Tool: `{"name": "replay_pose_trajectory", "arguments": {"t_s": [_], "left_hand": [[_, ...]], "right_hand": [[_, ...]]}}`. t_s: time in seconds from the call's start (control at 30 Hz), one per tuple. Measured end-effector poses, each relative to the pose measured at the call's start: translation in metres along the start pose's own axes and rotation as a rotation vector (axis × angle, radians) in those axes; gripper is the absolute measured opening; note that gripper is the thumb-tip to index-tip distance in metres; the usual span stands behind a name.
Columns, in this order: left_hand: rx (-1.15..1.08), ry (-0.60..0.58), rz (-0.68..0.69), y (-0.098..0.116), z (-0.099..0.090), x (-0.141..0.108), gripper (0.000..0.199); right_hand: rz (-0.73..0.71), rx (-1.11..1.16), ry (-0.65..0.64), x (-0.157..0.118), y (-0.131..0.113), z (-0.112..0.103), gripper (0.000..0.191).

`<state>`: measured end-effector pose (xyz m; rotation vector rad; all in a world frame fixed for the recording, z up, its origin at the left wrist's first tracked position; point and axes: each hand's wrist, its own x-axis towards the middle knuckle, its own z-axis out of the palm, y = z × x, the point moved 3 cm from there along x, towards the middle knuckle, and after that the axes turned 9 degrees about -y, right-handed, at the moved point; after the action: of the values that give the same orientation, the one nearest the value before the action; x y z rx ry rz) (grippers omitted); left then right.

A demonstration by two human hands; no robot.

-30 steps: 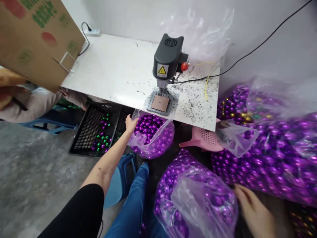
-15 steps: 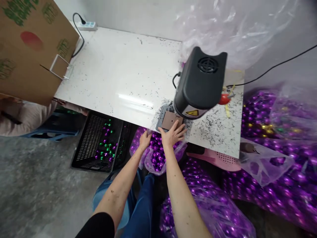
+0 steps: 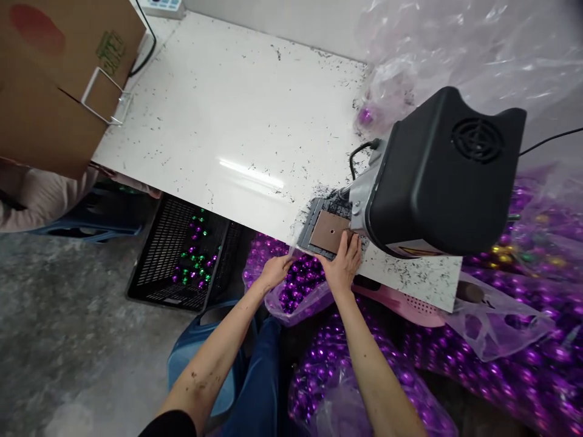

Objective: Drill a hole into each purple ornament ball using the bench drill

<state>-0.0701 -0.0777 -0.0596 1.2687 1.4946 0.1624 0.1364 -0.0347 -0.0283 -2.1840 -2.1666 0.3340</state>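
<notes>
My left hand (image 3: 276,271) pinches the edge of a clear plastic bag (image 3: 319,301) of shiny purple balls, just below the table edge. My right hand (image 3: 345,262) lies with its fingers apart at the front right corner of a brown plate (image 3: 328,231) with a small hole. That plate rests on the dark metal base (image 3: 308,226) of a black machine (image 3: 449,176), whose head leans over the right side of the table.
A white table (image 3: 218,103) is strewn with dark shavings. At the left are a cardboard box (image 3: 54,91), a person's sleeve (image 3: 50,197) and a black crate (image 3: 159,261). A pink perforated stool (image 3: 410,303) and bags of purple balls (image 3: 328,364) lie at the right.
The view has shifted, so the machine looks larger and farther right. My left hand has moved right along the bag's rim, and my right hand has drawn to the plate's front corner.
</notes>
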Motion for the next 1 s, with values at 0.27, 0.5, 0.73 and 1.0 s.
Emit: {"name": "replay_pose_trajectory", "arguments": {"t_s": [0.27,0.5,0.73,1.0], "left_hand": [[0.107,-0.089,0.063,0.025,-0.007,-0.022,0.033],[0.113,-0.170,0.097,0.036,-0.013,-0.048,0.034],[0.244,-0.282,0.155,0.051,-0.008,-0.082,0.037],[0.211,-0.395,0.192,0.051,0.024,-0.154,0.034]], "right_hand": [[0.035,0.065,0.014,-0.001,0.000,0.002,0.094],[0.040,0.125,0.038,0.001,0.008,0.005,0.103],[0.040,0.169,0.050,0.000,0.012,0.005,0.104],[0.056,0.215,0.051,0.001,0.011,0.007,0.106]]}}
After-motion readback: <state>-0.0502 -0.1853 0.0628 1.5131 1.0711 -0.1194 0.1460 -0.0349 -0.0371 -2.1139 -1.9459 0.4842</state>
